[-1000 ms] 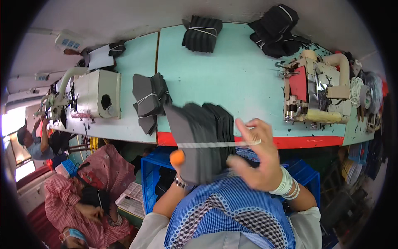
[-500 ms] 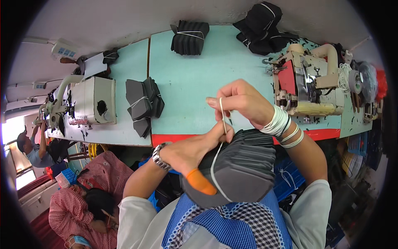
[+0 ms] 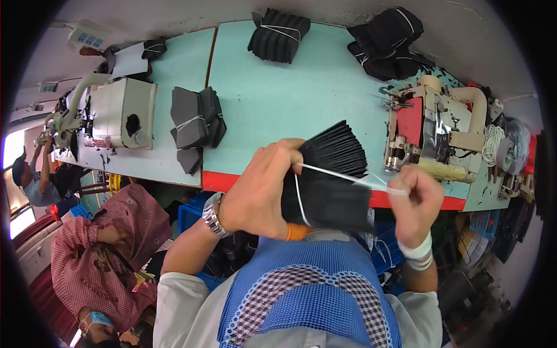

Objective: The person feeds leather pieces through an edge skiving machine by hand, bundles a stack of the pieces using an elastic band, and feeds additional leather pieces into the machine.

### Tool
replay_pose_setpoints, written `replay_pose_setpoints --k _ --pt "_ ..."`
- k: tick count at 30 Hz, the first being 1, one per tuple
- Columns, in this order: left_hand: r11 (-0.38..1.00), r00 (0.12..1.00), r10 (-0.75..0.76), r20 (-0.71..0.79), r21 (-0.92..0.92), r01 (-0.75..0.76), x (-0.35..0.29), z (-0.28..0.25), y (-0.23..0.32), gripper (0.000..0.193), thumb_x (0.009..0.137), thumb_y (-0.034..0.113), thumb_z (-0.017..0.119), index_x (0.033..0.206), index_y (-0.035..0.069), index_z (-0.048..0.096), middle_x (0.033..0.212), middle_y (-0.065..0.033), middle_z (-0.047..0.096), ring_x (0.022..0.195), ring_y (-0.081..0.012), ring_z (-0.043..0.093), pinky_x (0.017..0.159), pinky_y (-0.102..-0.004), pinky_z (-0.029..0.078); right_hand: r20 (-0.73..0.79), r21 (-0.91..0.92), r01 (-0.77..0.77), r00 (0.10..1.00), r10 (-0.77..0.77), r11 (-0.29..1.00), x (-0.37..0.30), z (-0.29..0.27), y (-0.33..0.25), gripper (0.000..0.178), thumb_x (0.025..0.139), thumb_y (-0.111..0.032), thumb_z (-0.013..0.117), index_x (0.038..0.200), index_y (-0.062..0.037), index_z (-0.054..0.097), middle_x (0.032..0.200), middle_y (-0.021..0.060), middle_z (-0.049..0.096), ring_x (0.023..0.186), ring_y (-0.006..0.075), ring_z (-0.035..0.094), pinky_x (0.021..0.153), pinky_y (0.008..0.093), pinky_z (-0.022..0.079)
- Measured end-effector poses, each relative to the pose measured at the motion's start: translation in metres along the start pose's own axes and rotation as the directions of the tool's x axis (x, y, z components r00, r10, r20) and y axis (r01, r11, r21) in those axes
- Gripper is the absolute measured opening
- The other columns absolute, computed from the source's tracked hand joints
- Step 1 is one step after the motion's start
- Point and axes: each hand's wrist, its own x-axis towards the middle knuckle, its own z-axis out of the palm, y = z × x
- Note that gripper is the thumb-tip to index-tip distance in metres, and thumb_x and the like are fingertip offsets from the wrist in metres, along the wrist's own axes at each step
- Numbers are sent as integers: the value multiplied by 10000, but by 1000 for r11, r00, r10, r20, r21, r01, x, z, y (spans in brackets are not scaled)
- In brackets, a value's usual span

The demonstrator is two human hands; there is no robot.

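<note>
A thick stack of black flat pieces (image 3: 333,200) is in front of me at the table's edge, its upper end fanned out and its lower part blurred. My left hand (image 3: 258,188) grips its left side, the thumb in an orange finger cover (image 3: 297,232). A white elastic band (image 3: 328,172) runs across the stack, and one strand passes down its face near the left hand. My right hand (image 3: 416,203) pinches the band's stretched end, out to the right of the stack. More white bands (image 3: 418,254) circle my right wrist.
On the pale green table (image 3: 255,110) lie banded black bundles at left (image 3: 194,122), back (image 3: 280,36) and back right (image 3: 386,43). A sewing machine (image 3: 435,122) stands right, another machine (image 3: 122,116) left. A person in red checks (image 3: 104,249) sits at lower left; another stands farther off.
The stack has turned and risen away from my lap. My left hand has shifted to its side. My right hand has moved right and down, stretching the band across the stack.
</note>
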Motion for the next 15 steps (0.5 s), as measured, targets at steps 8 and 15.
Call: replay_pose_setpoints --k 8,15 --pt "850 870 -475 132 -187 492 -5 39 -15 745 514 298 887 1000 0 407 835 -108 468 793 -172 487 679 -307 422 143 -470 600 775 -615 647 1 28 7 465 655 -195 853 576 -120 401 548 -5 421 502 190 324 607 343 284" --pt "559 714 -671 202 -495 666 -45 62 -41 702 589 324 879 992 -7 410 920 -96 481 813 -139 461 686 -260 414 236 -386 567 823 -516 728 -47 42 53 492 632 -271 896 568 -106 437 533 4 393 468 175 351 524 323 283"
